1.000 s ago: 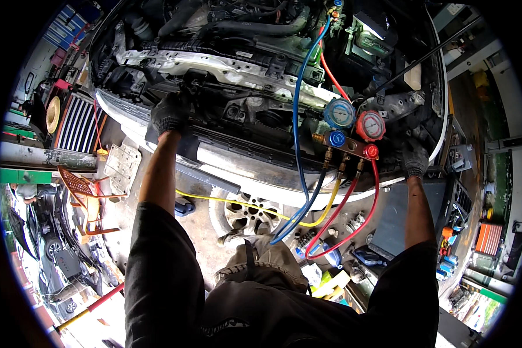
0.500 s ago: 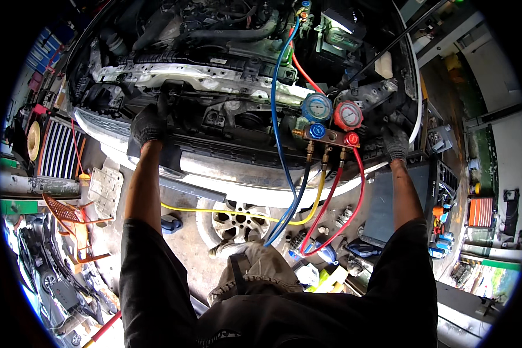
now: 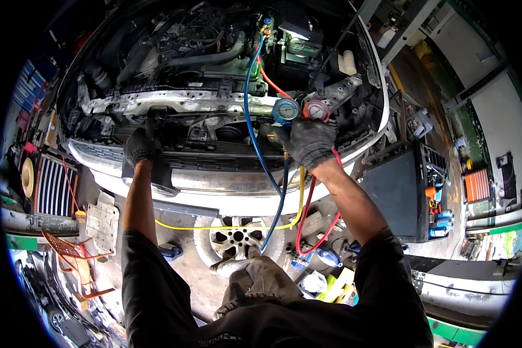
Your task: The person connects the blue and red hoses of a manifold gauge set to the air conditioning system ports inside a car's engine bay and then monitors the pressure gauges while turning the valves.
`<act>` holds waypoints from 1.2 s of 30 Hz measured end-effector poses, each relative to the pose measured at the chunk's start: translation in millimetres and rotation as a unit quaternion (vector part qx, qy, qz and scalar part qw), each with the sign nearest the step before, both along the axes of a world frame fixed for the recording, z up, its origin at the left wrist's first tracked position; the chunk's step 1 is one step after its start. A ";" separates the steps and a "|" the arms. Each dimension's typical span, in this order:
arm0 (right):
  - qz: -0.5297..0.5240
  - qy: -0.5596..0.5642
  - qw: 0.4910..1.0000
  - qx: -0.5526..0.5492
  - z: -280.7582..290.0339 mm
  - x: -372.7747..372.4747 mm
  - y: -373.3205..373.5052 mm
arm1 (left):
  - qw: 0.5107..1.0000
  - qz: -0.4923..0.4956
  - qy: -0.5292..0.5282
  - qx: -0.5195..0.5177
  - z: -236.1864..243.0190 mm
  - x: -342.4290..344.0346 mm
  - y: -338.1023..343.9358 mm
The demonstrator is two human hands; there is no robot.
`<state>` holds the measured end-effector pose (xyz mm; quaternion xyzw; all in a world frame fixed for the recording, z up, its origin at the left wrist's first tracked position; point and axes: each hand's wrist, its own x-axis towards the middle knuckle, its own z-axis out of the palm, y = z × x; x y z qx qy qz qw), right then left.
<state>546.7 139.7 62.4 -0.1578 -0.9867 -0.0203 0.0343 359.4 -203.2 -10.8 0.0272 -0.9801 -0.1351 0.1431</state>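
My right hand [image 3: 312, 142], in a dark work glove, is closed over the body of a manifold gauge set. Its blue gauge [image 3: 286, 110] and red gauge [image 3: 316, 110] show above my knuckles, while its knobs and my fingertips are hidden. A blue hose [image 3: 250, 116], a yellow hose [image 3: 232, 228] and a red hose [image 3: 300, 235] run from the set. My left hand [image 3: 138, 146], also gloved, is at the car's front edge below the pale crossbar [image 3: 185, 103]. Its thumb points up and the other fingers look curled; what they hold is hidden.
The open engine bay [image 3: 185, 46] lies ahead, above the white bumper [image 3: 238, 203]. A loose wheel [image 3: 238, 235] lies on the floor beneath. To the right stands a dark-topped cart [image 3: 391, 191] with tools beside it. An orange chair [image 3: 78, 261] is at the left.
My right hand has moved left from the car's right front edge onto the gauge set, covering its knobs. My left hand stays at the front edge. The view has shifted.
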 end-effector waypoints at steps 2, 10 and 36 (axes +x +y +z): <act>-0.028 -0.031 0.999 0.002 -5.5 -12.2 -3.8 | 1.000 -0.011 -0.007 0.002 2.1 1.9 1.7; 0.112 -0.056 0.990 0.059 -19.6 -25.2 22.3 | 0.997 -0.052 -0.008 0.048 -7.4 1.2 2.2; 0.065 -0.024 0.997 0.043 -14.7 -21.8 9.8 | 0.996 -0.050 0.049 0.063 -18.1 -3.8 -4.4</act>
